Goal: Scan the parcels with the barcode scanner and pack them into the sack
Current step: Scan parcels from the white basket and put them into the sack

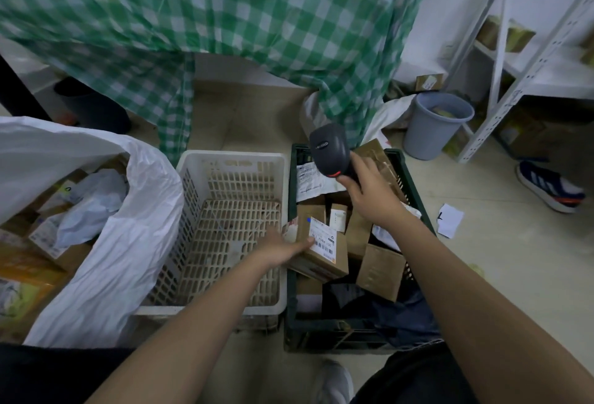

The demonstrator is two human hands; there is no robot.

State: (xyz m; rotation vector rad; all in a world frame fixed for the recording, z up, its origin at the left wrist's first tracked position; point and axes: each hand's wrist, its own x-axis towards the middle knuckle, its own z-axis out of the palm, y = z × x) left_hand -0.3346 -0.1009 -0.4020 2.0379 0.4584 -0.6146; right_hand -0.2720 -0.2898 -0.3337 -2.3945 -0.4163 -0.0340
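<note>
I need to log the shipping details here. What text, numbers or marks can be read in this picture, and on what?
Label on the box the left hand holds: barcode and print, too blurred to read.
Labels on the other parcels in the green crate: too small.
Labels on parcels in the sack: blurred.
Scanner in the right hand: a mark on its head, unreadable.
Paper on the floor: a dark mark, unclear.

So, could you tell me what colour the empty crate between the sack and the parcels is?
White crate, clearest in the head view.
</note>
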